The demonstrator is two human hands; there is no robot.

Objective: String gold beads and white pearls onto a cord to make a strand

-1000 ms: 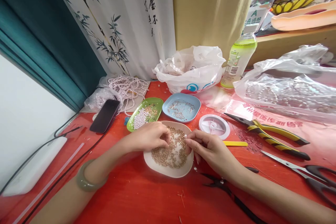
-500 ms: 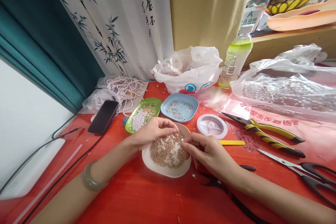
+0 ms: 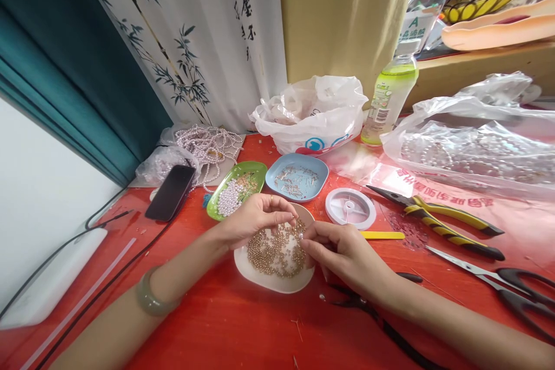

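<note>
left hand (image 3: 254, 221) curled over the dish (image 3: 269, 282) of gold beads (image 3: 273, 251), can't tell if it's holding one; right hand (image 3: 342, 251) pinching a pearl (image 3: 300, 235)

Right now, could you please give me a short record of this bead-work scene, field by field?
left hand: fingers curled over the gold beads; grip unclear
right hand: pinches a small white bead over the right side of the white dish
behind the white dish: green dish with white beads, blue dish with small metal pieces
right of it: thread spool, yellow-handled pliers, scissors
far left: black phone
surface: red table
</note>
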